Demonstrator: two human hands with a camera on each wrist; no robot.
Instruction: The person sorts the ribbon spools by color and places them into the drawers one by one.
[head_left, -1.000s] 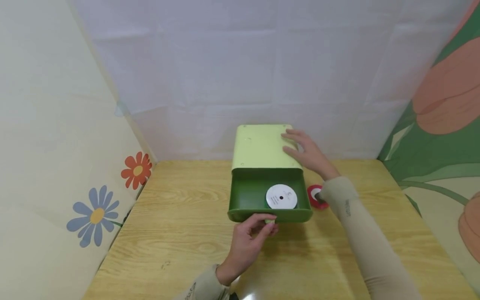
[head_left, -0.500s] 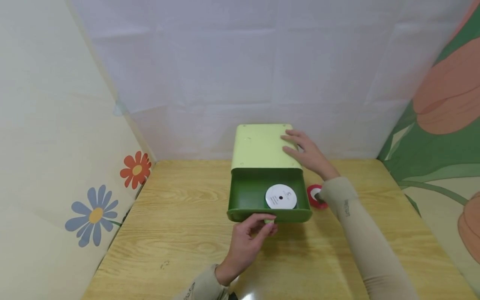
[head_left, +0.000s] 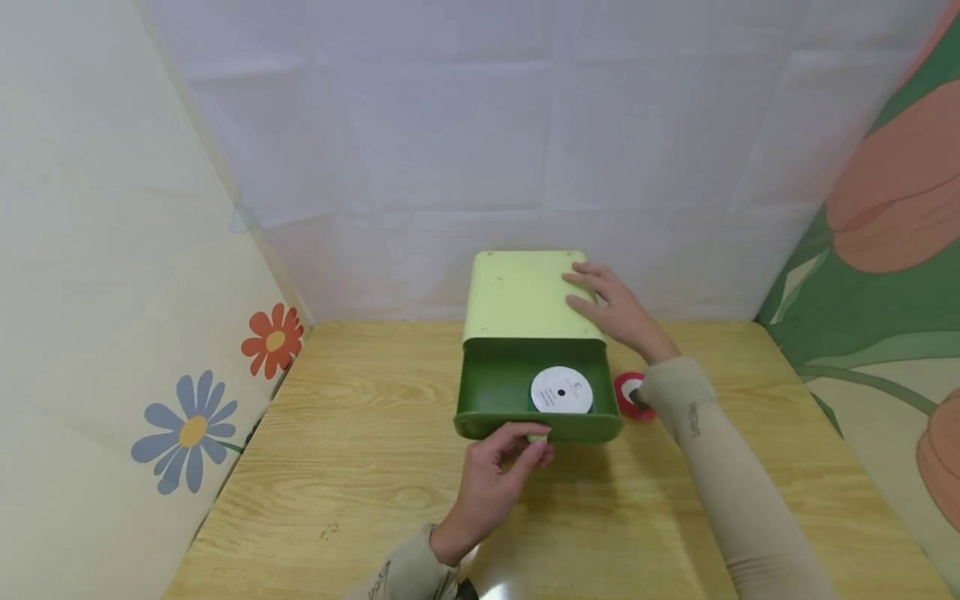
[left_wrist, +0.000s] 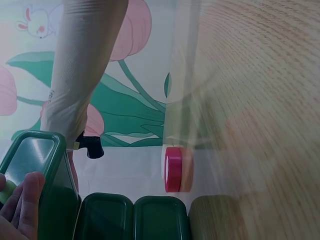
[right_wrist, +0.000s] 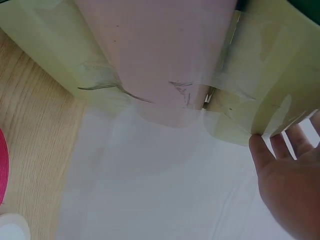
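Observation:
A light green drawer cabinet [head_left: 521, 292] stands at the back of the table, its dark green top drawer [head_left: 491, 390] pulled out towards me. Inside the drawer, on the right, lies a spool [head_left: 562, 390] with a white labelled face. My left hand [head_left: 487, 487] pinches the small light green knob [head_left: 537, 437] on the drawer's front between thumb and fingers. Spread over the cabinet's top right side, my right hand [head_left: 621, 310] rests with fingers extended; the right wrist view shows its fingertips at the cabinet's edge.
A red spool [head_left: 628, 398] sits on the wooden table [head_left: 360, 467] right of the cabinet, partly behind the right sleeve. Two lower drawers [left_wrist: 105, 217] are closed in the left wrist view. A white cloth backdrop [head_left: 420, 167] hangs close behind the cabinet.
The drawer's front edge has shifted very slightly back towards the cabinet, with the left hand still on its knob. The right hand keeps its place.

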